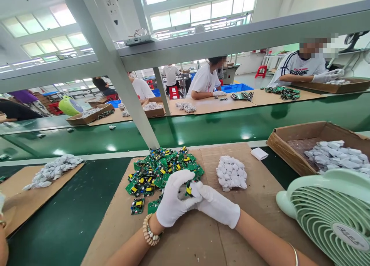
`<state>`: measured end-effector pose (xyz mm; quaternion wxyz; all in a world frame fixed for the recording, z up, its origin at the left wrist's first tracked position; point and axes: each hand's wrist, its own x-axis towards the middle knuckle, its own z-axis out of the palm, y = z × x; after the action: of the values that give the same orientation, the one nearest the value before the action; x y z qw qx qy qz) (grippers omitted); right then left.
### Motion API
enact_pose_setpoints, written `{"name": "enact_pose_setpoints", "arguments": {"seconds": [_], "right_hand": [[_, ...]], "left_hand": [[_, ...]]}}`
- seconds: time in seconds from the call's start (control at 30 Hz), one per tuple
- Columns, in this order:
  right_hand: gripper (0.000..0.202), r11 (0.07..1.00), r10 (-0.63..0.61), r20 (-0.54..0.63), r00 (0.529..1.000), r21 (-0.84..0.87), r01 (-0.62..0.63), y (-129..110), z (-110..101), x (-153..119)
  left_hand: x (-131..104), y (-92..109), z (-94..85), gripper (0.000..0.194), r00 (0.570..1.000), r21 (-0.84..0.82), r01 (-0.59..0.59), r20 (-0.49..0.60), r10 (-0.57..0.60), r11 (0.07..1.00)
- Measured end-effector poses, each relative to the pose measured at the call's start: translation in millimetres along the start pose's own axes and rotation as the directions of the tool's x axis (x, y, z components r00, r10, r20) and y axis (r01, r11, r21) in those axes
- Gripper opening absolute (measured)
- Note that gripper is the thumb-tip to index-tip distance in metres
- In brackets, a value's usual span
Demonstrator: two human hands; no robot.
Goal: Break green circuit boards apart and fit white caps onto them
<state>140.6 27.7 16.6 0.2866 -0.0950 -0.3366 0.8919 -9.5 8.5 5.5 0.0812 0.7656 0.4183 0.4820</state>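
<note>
My left hand (173, 198), in a white glove, curls its thumb and fingers around a small green circuit board (188, 191) with a yellow part on it. Meeting it from the right, my gloved right hand (218, 205) pinches a white lump (197, 188) against that board; the fingertips hide much of both. Beyond my left hand lies a heap of similar circuit boards (162, 169), with a single board (137, 206) apart at its lower left. A pile of white lumps (231, 173) sits on the cardboard sheet (248, 227) past my right hand.
At right stand a pale green fan (332, 216) and a cardboard box (289, 143) holding white lumps. A folded white piece (259, 154) lies near the box. A slanted metal post (130, 92) rises before the green conveyor (216, 129). Co-workers sit across it; another person's arm shows at far left.
</note>
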Motion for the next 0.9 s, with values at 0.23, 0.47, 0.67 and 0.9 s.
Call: {"name": "enact_pose_setpoints", "arguments": {"seconds": [0.23,0.47,0.67,0.9], "right_hand": [[0.024,0.998,-0.023,-0.075,0.997,-0.052,0.019,-7,-3,-2],[0.021,0.999,-0.03,0.021,0.999,0.044,0.029,-6,0,-1],[0.025,0.993,-0.042,-0.08,0.996,0.103,0.05,1,-9,1],[0.033,0.995,-0.079,-0.053,0.995,-0.062,0.076,5,-13,-3]], "left_hand": [[5,2,-1.5,0.053,0.978,-0.147,0.07,0.206,-0.039,0.987],[-2,0,2.2,0.063,0.997,0.03,-0.063,0.035,0.062,0.998],[-1,-6,2.5,0.055,0.986,0.057,-0.159,0.063,0.155,0.986],[1,-7,1.1,0.06,0.969,0.075,-0.228,0.119,0.218,0.971]]}}
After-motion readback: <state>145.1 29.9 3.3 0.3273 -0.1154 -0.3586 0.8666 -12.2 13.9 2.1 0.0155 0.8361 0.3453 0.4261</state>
